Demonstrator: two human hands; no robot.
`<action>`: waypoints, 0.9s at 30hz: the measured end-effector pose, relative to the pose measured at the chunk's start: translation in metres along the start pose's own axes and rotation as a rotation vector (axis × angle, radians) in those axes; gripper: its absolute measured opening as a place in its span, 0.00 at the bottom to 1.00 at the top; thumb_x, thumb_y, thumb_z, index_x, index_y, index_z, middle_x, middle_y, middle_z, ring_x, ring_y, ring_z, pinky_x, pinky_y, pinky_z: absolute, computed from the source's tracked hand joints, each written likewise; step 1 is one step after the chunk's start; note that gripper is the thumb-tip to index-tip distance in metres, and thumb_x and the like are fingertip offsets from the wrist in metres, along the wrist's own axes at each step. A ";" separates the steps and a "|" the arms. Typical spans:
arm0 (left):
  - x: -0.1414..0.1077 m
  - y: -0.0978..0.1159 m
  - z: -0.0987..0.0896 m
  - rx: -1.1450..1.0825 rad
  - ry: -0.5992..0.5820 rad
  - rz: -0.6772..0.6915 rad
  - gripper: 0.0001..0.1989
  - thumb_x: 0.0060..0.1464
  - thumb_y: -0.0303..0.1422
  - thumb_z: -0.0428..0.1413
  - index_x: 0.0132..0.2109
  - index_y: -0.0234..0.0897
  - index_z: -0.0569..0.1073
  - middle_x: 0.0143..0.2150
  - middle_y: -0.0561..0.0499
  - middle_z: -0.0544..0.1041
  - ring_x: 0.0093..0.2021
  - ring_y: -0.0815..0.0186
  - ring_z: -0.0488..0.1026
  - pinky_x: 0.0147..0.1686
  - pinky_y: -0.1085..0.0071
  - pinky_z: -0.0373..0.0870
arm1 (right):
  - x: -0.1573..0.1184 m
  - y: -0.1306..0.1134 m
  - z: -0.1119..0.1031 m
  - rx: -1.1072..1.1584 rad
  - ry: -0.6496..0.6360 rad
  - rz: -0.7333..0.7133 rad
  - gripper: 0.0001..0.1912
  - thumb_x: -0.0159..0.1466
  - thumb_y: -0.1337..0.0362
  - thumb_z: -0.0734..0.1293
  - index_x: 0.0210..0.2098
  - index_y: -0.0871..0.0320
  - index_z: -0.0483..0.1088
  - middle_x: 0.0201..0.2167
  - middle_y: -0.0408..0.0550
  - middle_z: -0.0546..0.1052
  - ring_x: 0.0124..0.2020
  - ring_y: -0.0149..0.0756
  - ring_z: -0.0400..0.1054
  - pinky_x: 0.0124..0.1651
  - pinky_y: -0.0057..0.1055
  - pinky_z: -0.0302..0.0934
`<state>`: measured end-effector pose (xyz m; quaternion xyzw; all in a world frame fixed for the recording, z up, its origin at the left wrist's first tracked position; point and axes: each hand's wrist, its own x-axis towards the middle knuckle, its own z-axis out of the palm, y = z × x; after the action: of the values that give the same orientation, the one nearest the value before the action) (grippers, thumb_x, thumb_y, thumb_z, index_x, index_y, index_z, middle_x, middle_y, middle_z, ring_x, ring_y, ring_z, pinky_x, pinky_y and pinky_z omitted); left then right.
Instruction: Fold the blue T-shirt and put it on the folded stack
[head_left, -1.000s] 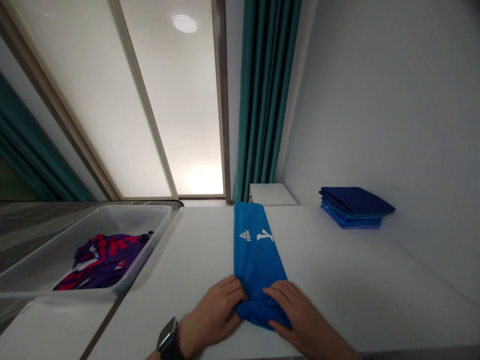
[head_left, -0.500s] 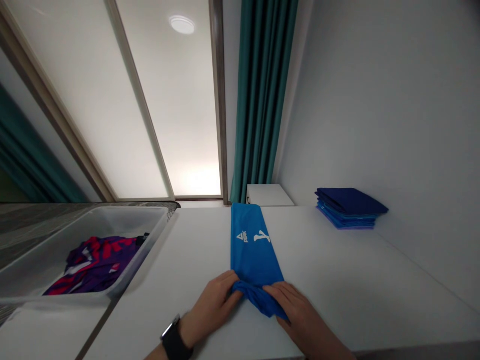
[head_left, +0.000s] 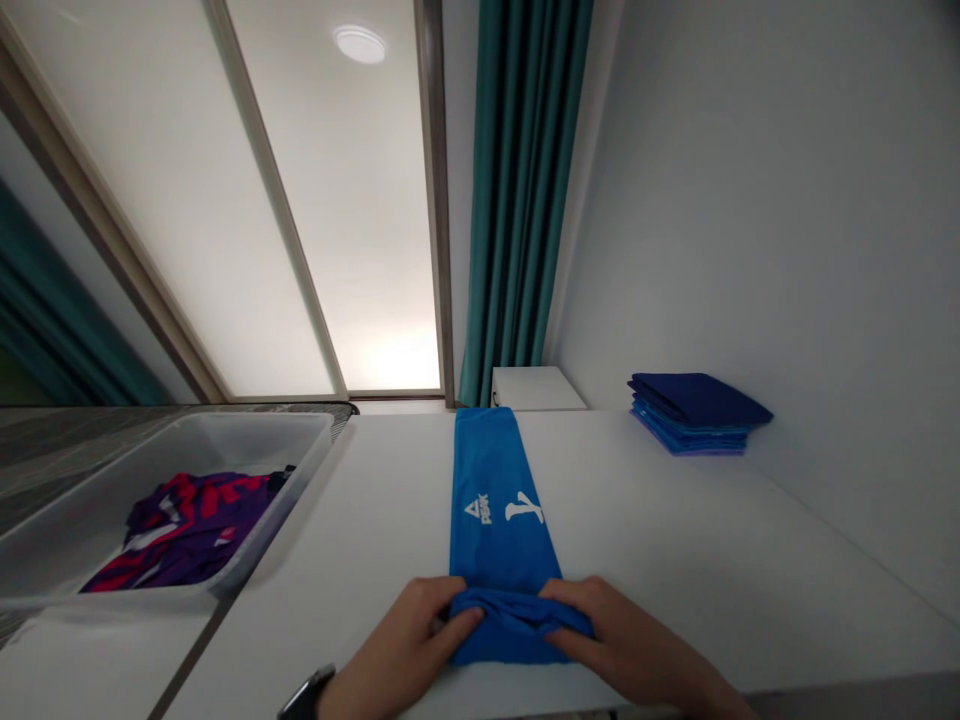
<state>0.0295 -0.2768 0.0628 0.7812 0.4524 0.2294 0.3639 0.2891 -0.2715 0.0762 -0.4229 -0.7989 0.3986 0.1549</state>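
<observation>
— Where's the blue cloth [head_left: 499, 550]?
— On the white bench [head_left: 375, 530], straight in front of the person, with a hand at either side of its near end.

— Which way does it point?
— Away from the person. It's a long strip, and its long axis runs from close to the front of the bench to the far edge, the far end leaning slightly left. It looks narrower out there than close up.

— And its markings?
— White PEAK lettering [head_left: 484, 509], turned sideways so that it runs along the long axis. A white emblem [head_left: 524, 508] sits just to its right.

— What's at the near end?
— A bunched fold [head_left: 517, 606] lying crosswise to the strip. A flat part of the cloth shows on the person's side of it.

— How's the grip?
— Pinching, on both sides. The left hand [head_left: 412, 640] has the left end of the fold between thumb and fingers; the right hand [head_left: 619, 635] has the right end likewise. Some fingers are hidden.

— Anything nearby?
— A watch [head_left: 306, 693] on the left wrist. Well to the right, by the wall [head_left: 787, 200], a folded stack [head_left: 694, 402], navy on top, brighter blue below. Well to the left, a translucent tub [head_left: 319, 445] with purple and red clothing [head_left: 187, 530] inside.
</observation>
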 end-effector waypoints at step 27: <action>0.109 -0.059 -0.029 0.297 0.259 -0.238 0.11 0.61 0.38 0.49 0.44 0.38 0.72 0.32 0.49 0.77 0.34 0.59 0.75 0.32 0.70 0.61 | 0.147 0.061 -0.025 -0.256 0.252 0.163 0.07 0.65 0.63 0.63 0.39 0.57 0.72 0.40 0.48 0.78 0.43 0.38 0.72 0.45 0.29 0.58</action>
<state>0.0305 -0.1521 0.0378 0.7312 0.6132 0.2141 0.2085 0.2493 -0.1215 0.0321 -0.5489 -0.7806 0.2488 0.1657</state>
